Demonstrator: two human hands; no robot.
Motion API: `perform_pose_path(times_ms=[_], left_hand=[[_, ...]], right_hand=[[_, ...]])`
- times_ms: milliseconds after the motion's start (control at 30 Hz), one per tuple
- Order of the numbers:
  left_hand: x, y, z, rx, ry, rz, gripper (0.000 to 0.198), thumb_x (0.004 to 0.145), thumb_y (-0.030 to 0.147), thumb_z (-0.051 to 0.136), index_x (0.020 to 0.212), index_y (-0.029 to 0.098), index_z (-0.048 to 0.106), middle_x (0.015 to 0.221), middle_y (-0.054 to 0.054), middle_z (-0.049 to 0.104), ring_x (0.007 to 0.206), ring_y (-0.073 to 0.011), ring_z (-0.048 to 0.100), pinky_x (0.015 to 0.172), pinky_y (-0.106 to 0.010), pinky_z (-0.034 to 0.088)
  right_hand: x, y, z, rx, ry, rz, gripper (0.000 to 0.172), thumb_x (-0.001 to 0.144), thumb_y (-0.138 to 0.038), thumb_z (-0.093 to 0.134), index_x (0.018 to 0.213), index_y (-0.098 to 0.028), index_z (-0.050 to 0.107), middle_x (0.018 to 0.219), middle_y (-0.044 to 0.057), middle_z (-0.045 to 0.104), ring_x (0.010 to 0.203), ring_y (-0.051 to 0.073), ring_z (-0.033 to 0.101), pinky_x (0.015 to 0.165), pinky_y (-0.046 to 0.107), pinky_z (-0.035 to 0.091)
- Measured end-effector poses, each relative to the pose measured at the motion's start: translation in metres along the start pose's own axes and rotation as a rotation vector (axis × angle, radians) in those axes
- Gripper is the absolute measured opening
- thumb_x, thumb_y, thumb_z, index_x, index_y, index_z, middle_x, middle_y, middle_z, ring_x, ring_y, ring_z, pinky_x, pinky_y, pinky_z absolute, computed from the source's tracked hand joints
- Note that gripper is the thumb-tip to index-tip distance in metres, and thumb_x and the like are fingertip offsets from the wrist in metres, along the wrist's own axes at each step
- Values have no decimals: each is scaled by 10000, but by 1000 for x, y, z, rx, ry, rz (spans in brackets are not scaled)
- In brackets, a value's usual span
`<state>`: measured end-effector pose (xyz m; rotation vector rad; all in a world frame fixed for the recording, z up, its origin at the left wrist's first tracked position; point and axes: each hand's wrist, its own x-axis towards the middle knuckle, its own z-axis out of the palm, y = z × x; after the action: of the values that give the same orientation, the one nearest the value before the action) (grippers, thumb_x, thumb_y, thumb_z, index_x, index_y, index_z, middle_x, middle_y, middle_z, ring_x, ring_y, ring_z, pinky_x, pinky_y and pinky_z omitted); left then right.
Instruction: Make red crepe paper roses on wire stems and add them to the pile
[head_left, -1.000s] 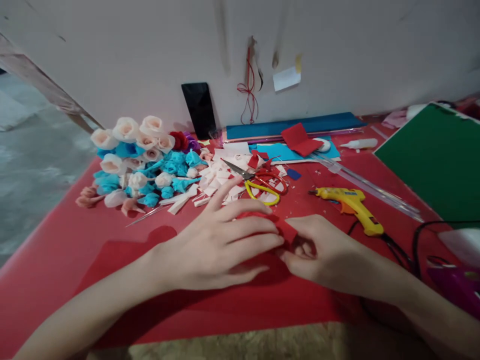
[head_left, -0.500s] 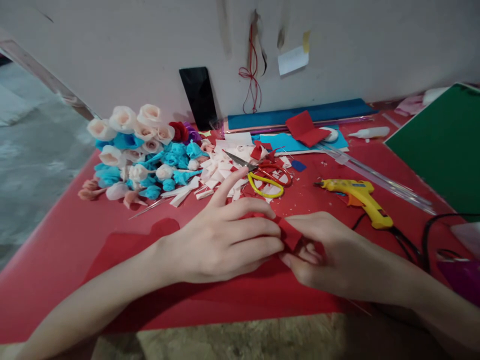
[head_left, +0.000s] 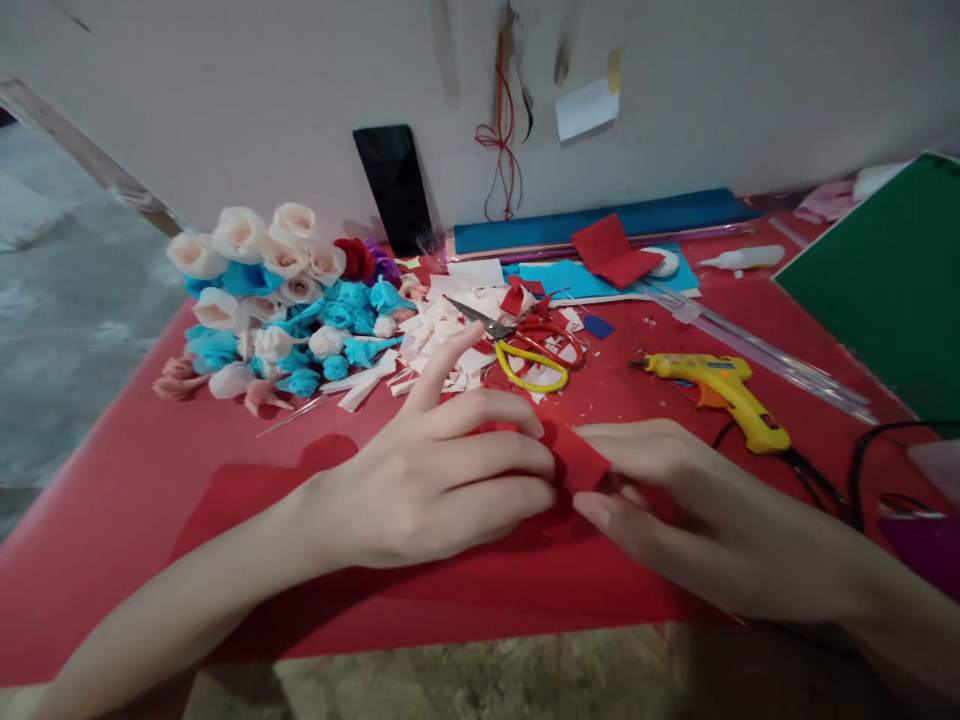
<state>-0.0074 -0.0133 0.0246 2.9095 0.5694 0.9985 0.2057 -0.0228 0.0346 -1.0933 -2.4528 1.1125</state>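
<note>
A: Where to find the red piece (head_left: 581, 462), please?

B: Between the hands, above the larger red sheet (head_left: 251, 495) on the red table (head_left: 82, 560). Mostly behind the curled fingers of the left hand (head_left: 442, 475), with one corner toward the right hand (head_left: 697, 510).

A: And the hold, of what kind?

B: On the left, narrow: fingers bent over the red piece, probably with support from the hidden thumb. Forefinger raised apart from the others. On the right, wider: a clear gap between thumb and forefinger, close to the corner. Impossible to tell about contact there, or about a grip in the folded fingers.

A: What to worry about, then?

B: First, in my judgement, a slip or a turn of the red piece, because of support mainly from one side. Second, a crease or small tear at the corner, from too strong a pinch or a pull against the left hand.

A: Anything to fear around?

B: The scissors (head_left: 501, 330) on the paper scraps (head_left: 442, 345), near the raised forefinger: possible to get a prick from a careless reach forward. Also the yellow glue gun (head_left: 724, 385), beyond the right hand: with a forearm sweep, risk of dragging its black cord (head_left: 817, 490). Hot or cold, impossible to see.
</note>
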Motion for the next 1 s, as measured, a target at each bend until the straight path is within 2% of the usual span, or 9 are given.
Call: perform_pose_path(times_ms=[67, 233, 433, 567, 667, 800, 1000], left_hand=[[0, 0, 0, -3, -1, -6, 91, 804, 125, 563, 785, 176, 635, 833, 44, 698, 899, -141, 577, 1144, -549, 76], [-3, -1, 1, 1, -13, -11, 90, 784, 106, 588, 829, 168, 635, 843, 32, 694, 899, -146, 577, 1133, -555, 119], [-3, 0, 4, -14, 24, -35, 76, 815, 161, 567, 793, 194, 632, 869, 44, 679, 911, -127, 576, 1152, -518, 81], [-1, 2, 3, -10, 18, -128, 98, 837, 210, 547, 789, 240, 628, 1035, 29, 648, 1030, -142, 556, 1135, -535, 121], [-2, 0, 2, -17, -54, -90, 107, 842, 194, 531, 818, 242, 624, 1145, -2, 614, 1164, -207, 494, 1104, -603, 105], [-4, -3, 2, -6, -86, -35, 102, 833, 165, 537, 804, 218, 620, 999, -13, 659, 1147, -229, 509, 1087, -643, 89], [-3, -1, 1, 17, -26, -80, 88, 810, 159, 565, 773, 220, 616, 853, 34, 669, 997, -188, 568, 1121, -582, 111]], right_hand=[[0, 0, 0, -22, 3, 2, 286, 878, -300, 385, 638, -159, 449, 586, -13, 482, 520, 86, 421, 476, 237, 283], [1, 0, 1, -66, 161, -92, 259, 835, -178, 451, 594, -163, 356, 537, -42, 402, 488, 61, 345, 473, 213, 269], [3, 1, 3, -43, 242, -171, 258, 830, -135, 458, 590, -151, 363, 530, -51, 351, 489, 44, 320, 471, 183, 263], [2, 1, 4, -40, 264, -190, 267, 822, -114, 454, 573, -146, 361, 521, -55, 354, 483, 38, 314, 472, 174, 263], [1, 1, 4, -50, 277, -222, 194, 816, -93, 462, 630, -148, 452, 547, -63, 406, 492, 30, 340, 493, 161, 283], [-2, 1, 6, -70, 278, -219, 119, 831, -124, 474, 750, -158, 554, 625, -55, 516, 530, 34, 413, 522, 164, 319], [-2, -5, -1, -52, 266, -132, 93, 796, -151, 532, 863, -181, 588, 745, -40, 600, 606, 45, 505, 571, 142, 382]])
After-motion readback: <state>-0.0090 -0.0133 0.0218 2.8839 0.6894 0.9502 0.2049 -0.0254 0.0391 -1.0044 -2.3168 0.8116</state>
